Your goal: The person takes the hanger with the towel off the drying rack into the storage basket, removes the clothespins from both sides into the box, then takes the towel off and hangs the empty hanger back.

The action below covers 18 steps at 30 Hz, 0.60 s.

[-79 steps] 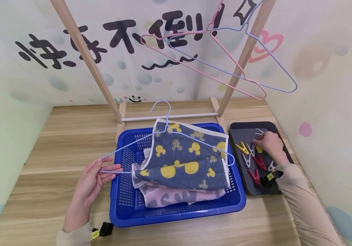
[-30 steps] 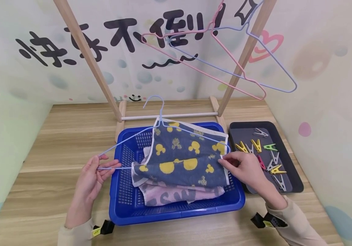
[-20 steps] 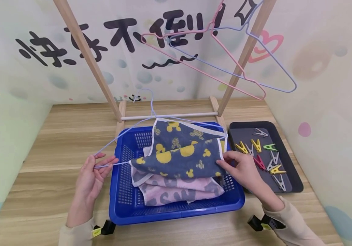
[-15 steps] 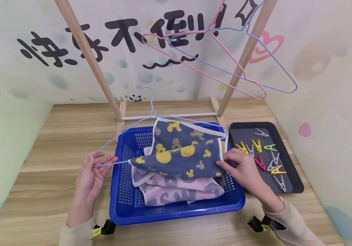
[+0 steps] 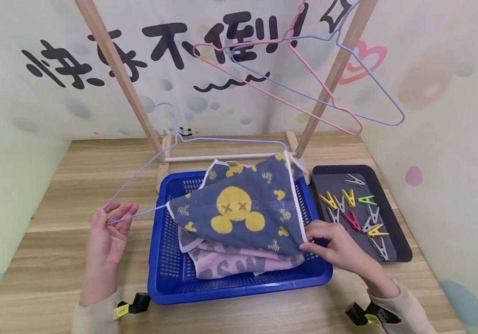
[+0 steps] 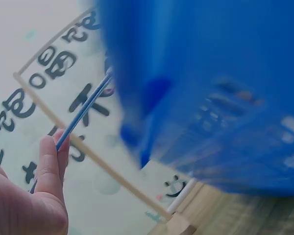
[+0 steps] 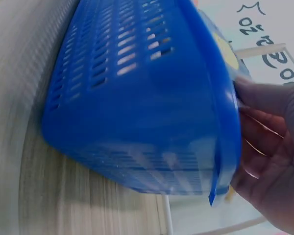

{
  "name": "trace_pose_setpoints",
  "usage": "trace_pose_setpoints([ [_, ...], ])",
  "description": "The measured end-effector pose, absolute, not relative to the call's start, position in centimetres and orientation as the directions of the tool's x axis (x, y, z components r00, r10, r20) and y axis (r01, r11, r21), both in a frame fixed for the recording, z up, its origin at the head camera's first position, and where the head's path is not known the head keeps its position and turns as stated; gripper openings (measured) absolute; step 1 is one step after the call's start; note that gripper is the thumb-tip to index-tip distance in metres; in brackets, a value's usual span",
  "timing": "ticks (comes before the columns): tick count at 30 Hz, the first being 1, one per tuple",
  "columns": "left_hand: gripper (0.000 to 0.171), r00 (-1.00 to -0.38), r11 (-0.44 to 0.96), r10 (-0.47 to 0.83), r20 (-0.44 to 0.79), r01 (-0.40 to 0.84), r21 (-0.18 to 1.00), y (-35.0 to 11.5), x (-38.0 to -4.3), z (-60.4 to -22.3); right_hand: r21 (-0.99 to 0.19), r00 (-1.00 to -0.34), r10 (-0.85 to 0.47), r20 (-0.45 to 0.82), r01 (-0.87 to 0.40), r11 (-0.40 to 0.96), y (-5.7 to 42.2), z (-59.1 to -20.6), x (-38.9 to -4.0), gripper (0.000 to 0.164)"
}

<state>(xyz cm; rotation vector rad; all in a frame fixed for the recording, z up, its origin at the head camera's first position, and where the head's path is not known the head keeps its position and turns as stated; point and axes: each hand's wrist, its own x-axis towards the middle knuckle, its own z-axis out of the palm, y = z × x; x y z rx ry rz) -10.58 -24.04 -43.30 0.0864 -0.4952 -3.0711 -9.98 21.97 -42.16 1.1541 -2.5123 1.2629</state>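
In the head view, my left hand (image 5: 109,236) holds the left end of a light blue wire hanger (image 5: 230,139), the wire passing between thumb and fingers. A dark blue towel (image 5: 264,185) with yellow mouse-head shapes and white edging hangs over the hanger's lower bar. My right hand (image 5: 334,243) pinches the towel's right edge near its lower corner. Behind and under this front flap, more of the towel spreads over a blue basket (image 5: 239,292). A pink-and-grey cloth (image 5: 239,268) lies in the basket. The basket wall (image 7: 137,117) blocks much of the right wrist view.
Right of the basket sits a dark tray (image 5: 405,248) with several clothes pegs (image 5: 351,220). A wooden rack (image 5: 117,69) stands behind. From it hang a pink hanger (image 5: 322,86) and a blue hanger (image 5: 380,88) at upper right.
My right hand left the peg tray and took hold of the towel's edge. The held hanger moved left and upward, and the front flap is spread wider, showing a large yellow figure.
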Motion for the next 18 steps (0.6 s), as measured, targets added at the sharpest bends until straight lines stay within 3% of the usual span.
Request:
trace_pose_setpoints([
  [9,0.038,-0.994,-0.970,-0.074,-0.075,0.055,0.236,-26.3,-10.6,-43.2,-0.648,-0.642,-0.681,0.351,-0.692,0.318,22.6,-42.3,-10.6,0.031],
  [18,0.043,-0.988,-0.987,-0.111,-0.104,0.098,0.125,-28.3,-9.9,-43.5,-0.661,-0.643,-0.709,0.290,-0.670,0.338,23.0,-42.0,-10.7,0.026],
])
